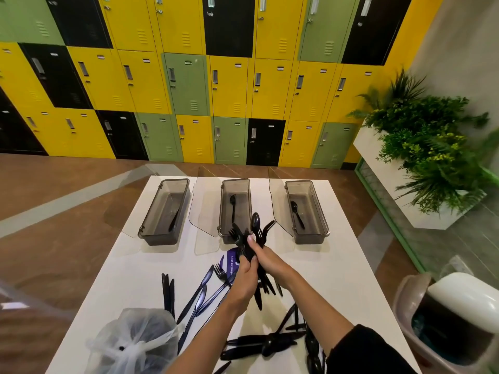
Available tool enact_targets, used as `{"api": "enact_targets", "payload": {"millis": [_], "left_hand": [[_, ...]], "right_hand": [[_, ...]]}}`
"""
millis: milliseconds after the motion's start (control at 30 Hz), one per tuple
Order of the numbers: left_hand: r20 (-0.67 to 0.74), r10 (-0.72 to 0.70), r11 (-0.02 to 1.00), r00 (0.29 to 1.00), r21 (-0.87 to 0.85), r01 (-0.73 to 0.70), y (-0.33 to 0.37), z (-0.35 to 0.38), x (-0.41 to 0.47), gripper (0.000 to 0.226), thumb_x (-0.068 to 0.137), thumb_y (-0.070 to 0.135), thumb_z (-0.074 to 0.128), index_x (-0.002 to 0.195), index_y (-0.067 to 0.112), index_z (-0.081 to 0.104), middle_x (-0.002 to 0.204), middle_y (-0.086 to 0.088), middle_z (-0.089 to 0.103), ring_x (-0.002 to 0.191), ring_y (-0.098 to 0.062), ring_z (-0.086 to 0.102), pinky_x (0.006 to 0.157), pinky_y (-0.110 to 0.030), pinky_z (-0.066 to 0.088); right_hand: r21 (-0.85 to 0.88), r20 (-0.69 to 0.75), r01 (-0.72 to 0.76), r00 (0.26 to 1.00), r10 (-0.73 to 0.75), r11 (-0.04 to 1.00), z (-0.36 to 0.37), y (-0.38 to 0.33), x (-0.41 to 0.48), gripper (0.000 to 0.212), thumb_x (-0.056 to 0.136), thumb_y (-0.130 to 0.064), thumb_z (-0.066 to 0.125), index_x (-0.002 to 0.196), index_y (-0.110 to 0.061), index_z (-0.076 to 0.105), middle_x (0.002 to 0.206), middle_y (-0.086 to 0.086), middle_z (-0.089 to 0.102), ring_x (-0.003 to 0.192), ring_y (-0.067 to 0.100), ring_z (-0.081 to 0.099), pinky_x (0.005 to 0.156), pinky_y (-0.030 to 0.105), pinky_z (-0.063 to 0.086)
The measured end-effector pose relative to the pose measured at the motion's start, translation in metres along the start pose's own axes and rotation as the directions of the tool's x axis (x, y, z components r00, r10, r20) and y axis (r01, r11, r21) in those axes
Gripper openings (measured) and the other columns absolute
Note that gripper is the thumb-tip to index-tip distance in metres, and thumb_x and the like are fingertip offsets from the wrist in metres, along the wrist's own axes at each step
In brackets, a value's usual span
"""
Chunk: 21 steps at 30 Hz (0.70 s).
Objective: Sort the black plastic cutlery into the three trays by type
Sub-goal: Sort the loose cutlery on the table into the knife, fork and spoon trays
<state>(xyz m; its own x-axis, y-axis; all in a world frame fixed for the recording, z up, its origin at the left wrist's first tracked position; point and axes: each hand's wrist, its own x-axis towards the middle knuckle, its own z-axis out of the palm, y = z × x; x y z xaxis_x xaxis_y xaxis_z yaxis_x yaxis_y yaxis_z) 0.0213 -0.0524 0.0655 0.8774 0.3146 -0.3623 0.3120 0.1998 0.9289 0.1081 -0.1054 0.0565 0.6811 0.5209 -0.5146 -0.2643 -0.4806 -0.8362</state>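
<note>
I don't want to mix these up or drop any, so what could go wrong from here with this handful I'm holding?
Your left hand and right hand grip a fanned bundle mixing a spoon with forks; a piece could slip from the grip into the middle tray, which holds only a fork. Also, loose cutlery lies under your right forearm; a sweep could push it off the table.
</note>
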Motion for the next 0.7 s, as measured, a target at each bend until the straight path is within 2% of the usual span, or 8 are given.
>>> {"api": "enact_targets", "payload": {"millis": [67,133,200,333,367,467,567,700], "left_hand": [[-0.044,0.029,0.999,0.999,0.025,-0.027,0.001,-0.001,0.001,0.039,0.104,0.027,0.026,0.138,0.008,0.025,0.140,-0.003,0.043,0.131,-0.014,0.041,0.105,-0.028,0.038],[-0.105,0.070,0.996,0.992,0.062,-0.064,0.001,-0.004,0.002,0.021,0.104,0.024,0.025,0.122,0.014,0.032,0.124,0.001,0.049,0.118,-0.010,0.048,0.091,-0.021,0.038],[-0.143,0.105,0.991,0.984,0.093,-0.093,0.001,-0.011,0.005,0.020,0.104,0.024,0.026,0.118,0.012,0.033,0.118,0.002,0.050,0.111,-0.008,0.049,0.086,-0.017,0.037],[-0.177,0.146,0.984,0.973,0.125,-0.125,-0.003,-0.022,0.014,0.034,0.104,0.026,0.026,0.130,0.006,0.031,0.126,0.001,0.046,0.119,-0.011,0.043,0.097,-0.023,0.034],[-0.190,0.149,0.984,0.970,0.129,-0.126,-0.003,-0.024,0.017,0.030,0.104,0.026,0.027,0.126,0.006,0.033,0.121,0.001,0.048,0.115,-0.010,0.044,0.093,-0.020,0.035],[-0.236,0.158,0.980,0.959,0.158,-0.122,-0.004,-0.029,0.025,0.020,0.103,0.025,0.027,0.104,0.007,0.035,0.094,-0.001,0.048,0.090,-0.011,0.048,0.069,-0.008,0.042],[-0.264,0.172,0.978,0.949,0.158,-0.133,-0.001,-0.036,0.035,0.019,0.103,0.024,0.029,0.104,0.007,0.036,0.095,0.001,0.053,0.092,-0.011,0.053,0.065,-0.009,0.042],[-0.288,0.179,0.977,0.941,0.161,-0.137,0.003,-0.046,0.046,0.023,0.103,0.025,0.029,0.106,0.004,0.034,0.097,-0.001,0.052,0.090,-0.012,0.051,0.064,-0.014,0.041]], "right_hand": [[0.025,-0.120,0.120,0.986,-0.116,0.992,0.006,-0.004,-0.001,0.061,0.086,-0.066,0.048,0.128,-0.023,0.055,0.126,-0.001,0.063,0.115,0.014,0.059,0.104,0.035,0.044],[0.044,-0.288,0.217,0.937,-0.195,0.975,0.009,-0.006,-0.003,0.037,0.091,-0.050,0.054,0.109,-0.017,0.055,0.106,0.002,0.066,0.091,0.015,0.064,0.082,0.030,0.052],[0.002,-0.381,0.279,0.888,-0.257,0.960,0.009,-0.011,-0.003,0.025,0.092,-0.039,0.058,0.097,-0.015,0.055,0.092,0.005,0.065,0.077,0.019,0.064,0.068,0.028,0.051],[-0.047,-0.397,0.286,0.874,-0.280,0.957,0.008,-0.017,0.003,0.027,0.093,-0.028,0.059,0.092,-0.001,0.057,0.085,0.015,0.069,0.081,0.029,0.069,0.075,0.040,0.055],[-0.055,-0.402,0.282,0.872,-0.280,0.958,0.007,-0.019,0.006,0.027,0.094,-0.028,0.058,0.095,0.000,0.057,0.087,0.017,0.069,0.083,0.033,0.068,0.076,0.043,0.055],[-0.053,-0.377,0.275,0.885,-0.274,0.960,0.008,-0.023,0.019,0.026,0.096,-0.027,0.053,0.103,-0.003,0.054,0.094,0.016,0.069,0.089,0.033,0.066,0.081,0.048,0.054],[-0.016,-0.328,0.276,0.906,-0.266,0.961,0.009,-0.031,0.031,0.023,0.097,-0.026,0.050,0.109,-0.008,0.052,0.105,0.011,0.068,0.097,0.025,0.066,0.089,0.046,0.054],[0.018,-0.287,0.299,0.916,-0.281,0.954,0.013,-0.038,0.046,0.022,0.098,-0.027,0.049,0.117,-0.017,0.055,0.116,0.004,0.066,0.109,0.019,0.063,0.096,0.041,0.051]]}}
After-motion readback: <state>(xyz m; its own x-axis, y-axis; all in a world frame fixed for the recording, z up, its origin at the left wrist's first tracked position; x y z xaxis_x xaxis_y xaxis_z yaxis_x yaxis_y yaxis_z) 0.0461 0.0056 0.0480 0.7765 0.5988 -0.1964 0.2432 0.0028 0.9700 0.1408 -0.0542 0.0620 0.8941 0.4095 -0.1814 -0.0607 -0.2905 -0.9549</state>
